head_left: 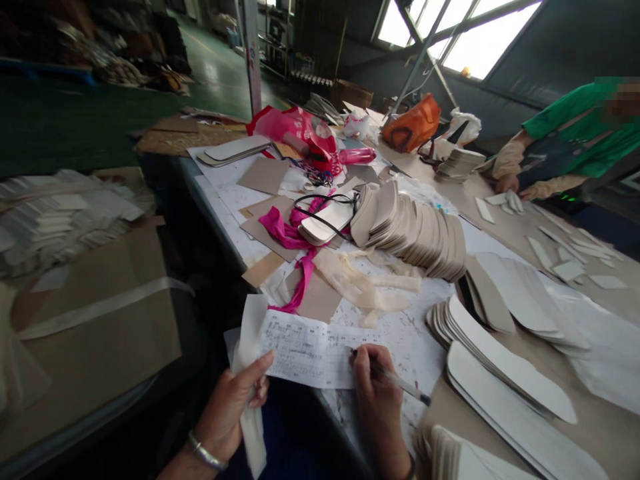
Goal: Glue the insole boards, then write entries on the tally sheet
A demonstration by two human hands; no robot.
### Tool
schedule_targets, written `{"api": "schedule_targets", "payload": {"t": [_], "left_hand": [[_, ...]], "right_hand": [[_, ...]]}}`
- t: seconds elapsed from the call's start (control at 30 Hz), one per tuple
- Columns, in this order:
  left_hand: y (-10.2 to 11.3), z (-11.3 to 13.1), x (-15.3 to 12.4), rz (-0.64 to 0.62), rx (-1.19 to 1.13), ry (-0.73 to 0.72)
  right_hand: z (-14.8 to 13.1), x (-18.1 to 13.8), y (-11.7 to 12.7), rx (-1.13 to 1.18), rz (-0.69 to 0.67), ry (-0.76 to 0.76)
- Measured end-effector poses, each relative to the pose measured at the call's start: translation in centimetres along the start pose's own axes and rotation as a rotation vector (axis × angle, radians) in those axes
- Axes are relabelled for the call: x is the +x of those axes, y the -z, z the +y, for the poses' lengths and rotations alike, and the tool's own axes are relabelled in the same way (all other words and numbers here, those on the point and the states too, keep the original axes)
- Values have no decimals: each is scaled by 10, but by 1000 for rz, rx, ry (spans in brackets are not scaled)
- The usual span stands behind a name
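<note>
An open notebook (295, 353) with ruled pages lies at the near edge of the table. Handwriting fills much of its left page, while the right page shows only a little near the top. My right hand (377, 393) is closed round a pen (407, 388), its tip at the right page. At the notebook's left edge, my left hand (237, 400) grips a long whitish strip (254, 443), thumb on top. The strip stands up past the page and hangs down below my fist; I cannot tell whether the fingers also pinch the notebook.
Curved white board pieces (510, 363) lie stacked on the right. Beyond the notebook are a pink cloth strip (303, 280), cream cloth strips (350, 277) and a long row of beige pieces (415, 230). A person in a green top (560, 133) handles small pieces across the table.
</note>
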State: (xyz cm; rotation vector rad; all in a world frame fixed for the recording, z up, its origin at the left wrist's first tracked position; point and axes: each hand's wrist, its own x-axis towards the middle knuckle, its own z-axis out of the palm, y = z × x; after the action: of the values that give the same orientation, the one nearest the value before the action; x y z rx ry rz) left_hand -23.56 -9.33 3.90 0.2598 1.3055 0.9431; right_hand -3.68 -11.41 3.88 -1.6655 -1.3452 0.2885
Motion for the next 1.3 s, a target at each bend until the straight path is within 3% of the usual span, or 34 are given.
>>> {"api": "schedule_targets", "payload": {"t": [0.17, 0.6, 1.1, 1.3], "left_hand": [[0, 0, 1, 5, -11, -1], [0, 2, -1, -2, 10, -1], [-3, 4, -2, 31, 55, 9], [-3, 4, -1, 30, 39, 3]], "right_hand": [[-1, 0, 1, -32, 25, -19], [1, 9, 3, -33, -91, 37], [3, 5, 2, -29, -26, 29], [4, 3, 3, -15, -15, -41]]}}
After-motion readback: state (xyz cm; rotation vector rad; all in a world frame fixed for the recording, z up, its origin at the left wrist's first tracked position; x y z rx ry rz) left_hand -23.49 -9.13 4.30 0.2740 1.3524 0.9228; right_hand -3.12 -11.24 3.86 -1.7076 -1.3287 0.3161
